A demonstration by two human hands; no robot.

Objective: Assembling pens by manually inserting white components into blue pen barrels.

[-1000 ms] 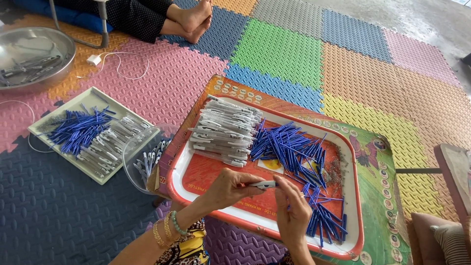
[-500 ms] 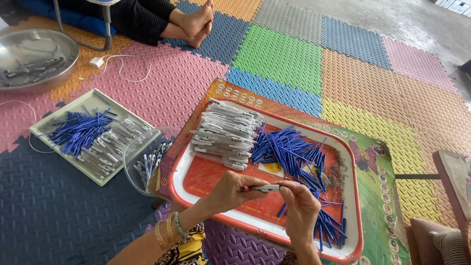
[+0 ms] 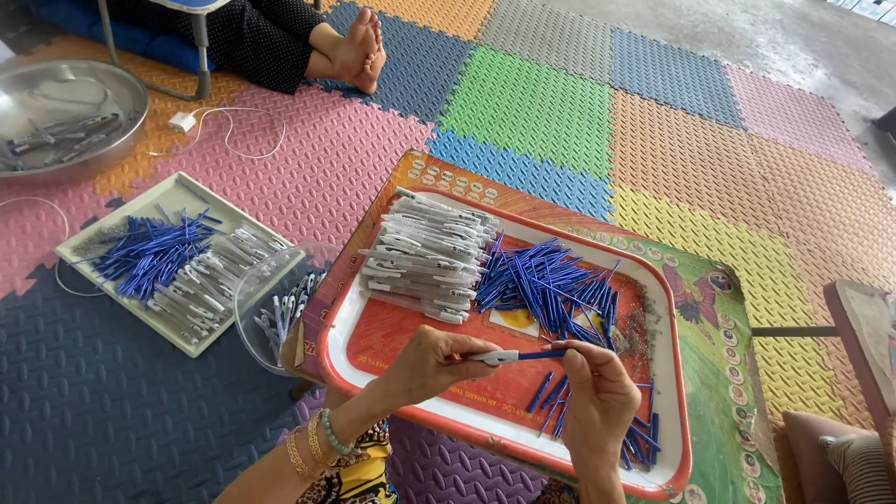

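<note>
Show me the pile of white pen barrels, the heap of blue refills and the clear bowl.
white pen barrels (image 3: 425,257), head view, middle of pile.
blue refills (image 3: 546,285), head view, middle of heap.
clear bowl (image 3: 271,271), head view, near wall.

I watched the right hand climb from low over the red tray to the pen's blue end, its fingers closing there, opposite the left hand.

bare red tray floor open under the hands, white barrels and blue refills crowding the far half, clear bowl at left edge
</note>
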